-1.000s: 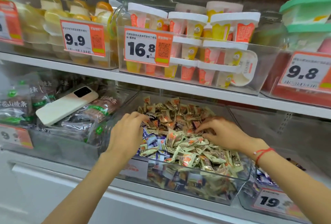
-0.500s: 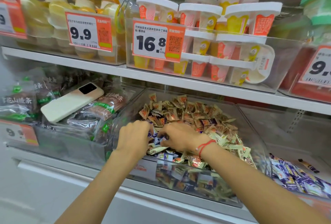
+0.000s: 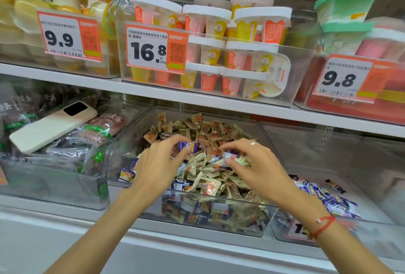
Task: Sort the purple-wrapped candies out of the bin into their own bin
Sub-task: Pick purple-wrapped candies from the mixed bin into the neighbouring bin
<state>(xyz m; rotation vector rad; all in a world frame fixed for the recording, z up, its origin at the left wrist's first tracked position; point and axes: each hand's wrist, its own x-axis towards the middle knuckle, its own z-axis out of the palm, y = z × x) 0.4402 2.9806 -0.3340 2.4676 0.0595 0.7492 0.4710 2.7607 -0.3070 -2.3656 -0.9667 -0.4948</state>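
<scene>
Both hands over the clear candy bin point(image 3: 219, 225) — the left hand point(image 3: 157, 168) pinches a purple-wrapped candy point(image 3: 188, 146) between thumb and fingertips, and the right hand point(image 3: 258, 168) pinches another purple candy point(image 3: 228, 155) just beside it. Right of the right hand, a pile of purple-wrapped candies point(image 3: 328, 197) lies in the neighbouring bin point(image 3: 372, 240). Farther left — a white phone point(image 3: 52, 126) on snack packets.

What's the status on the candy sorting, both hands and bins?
Left hand pinches a purple-wrapped candy; right hand pinches another. Both above the clear plastic mixed bin. Purple bin to the right, partly filled. Nothing blocking.
</scene>
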